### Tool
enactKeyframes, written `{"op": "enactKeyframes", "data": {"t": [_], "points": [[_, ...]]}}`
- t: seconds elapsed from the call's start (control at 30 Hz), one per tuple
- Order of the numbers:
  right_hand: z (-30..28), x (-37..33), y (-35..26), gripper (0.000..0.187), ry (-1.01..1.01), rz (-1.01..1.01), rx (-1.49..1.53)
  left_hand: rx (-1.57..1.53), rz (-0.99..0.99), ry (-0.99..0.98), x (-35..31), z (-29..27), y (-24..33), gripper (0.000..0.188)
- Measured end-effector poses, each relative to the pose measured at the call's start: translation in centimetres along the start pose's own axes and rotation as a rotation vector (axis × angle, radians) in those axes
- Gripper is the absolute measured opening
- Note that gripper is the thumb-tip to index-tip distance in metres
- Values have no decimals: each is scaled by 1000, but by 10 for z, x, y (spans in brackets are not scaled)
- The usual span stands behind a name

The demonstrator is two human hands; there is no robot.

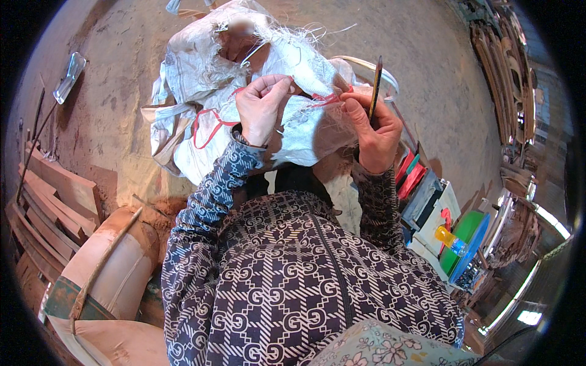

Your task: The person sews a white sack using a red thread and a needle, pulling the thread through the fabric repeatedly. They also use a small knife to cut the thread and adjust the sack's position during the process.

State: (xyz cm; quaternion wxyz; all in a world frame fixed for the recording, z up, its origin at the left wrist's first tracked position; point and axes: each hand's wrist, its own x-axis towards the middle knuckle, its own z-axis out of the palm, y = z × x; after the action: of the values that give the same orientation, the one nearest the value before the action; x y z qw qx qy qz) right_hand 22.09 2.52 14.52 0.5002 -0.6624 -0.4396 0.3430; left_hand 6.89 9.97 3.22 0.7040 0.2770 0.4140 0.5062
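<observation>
A white woven plastic sack point(308, 131) with a frayed, torn mouth lies bunched in front of me. Red string point(325, 98) runs across its near part, and a loop of it hangs at the left. My left hand point(261, 108) is closed in a pinch, with a bit of red at its fingertips. Between thumb and forefinger, my right hand point(373, 131) pinches the red string beside the cloth. A dark pencil with yellow stripes point(376, 88) sticks up from between the same hand's fingers.
At my right are a green and blue round container point(465, 244), a small yellow-capped bottle point(450, 239) and a dark box point(422, 198). Wooden boards point(55, 195) are stacked at the left, near a large pale bag point(113, 268). More planks point(503, 79) lie along the far right.
</observation>
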Motion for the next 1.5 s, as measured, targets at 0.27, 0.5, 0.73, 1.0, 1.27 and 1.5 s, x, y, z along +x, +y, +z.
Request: {"op": "enactKeyframes", "data": {"t": [0.27,0.5,0.73,1.0,1.27,1.5], "points": [[-2,2,8,25,91,-16,21,-76,-62,-21,4,-4,-1,14],[-11,22,29,37,138,-309,-422,-74,-54,-44,0,-6,-4,15],[-16,21,31,34,-45,-65,-471,-50,-52,-61,-2,-11,-9,15],[-15,17,26,31,-65,13,-484,-108,-34,-28,-4,-5,-8,15],[-15,15,27,30,-78,29,-404,-206,-41,-66,-4,-7,-5,15],[-16,15,26,32,-90,55,-414,-131,3,-66,-1,-6,-13,14]]}}
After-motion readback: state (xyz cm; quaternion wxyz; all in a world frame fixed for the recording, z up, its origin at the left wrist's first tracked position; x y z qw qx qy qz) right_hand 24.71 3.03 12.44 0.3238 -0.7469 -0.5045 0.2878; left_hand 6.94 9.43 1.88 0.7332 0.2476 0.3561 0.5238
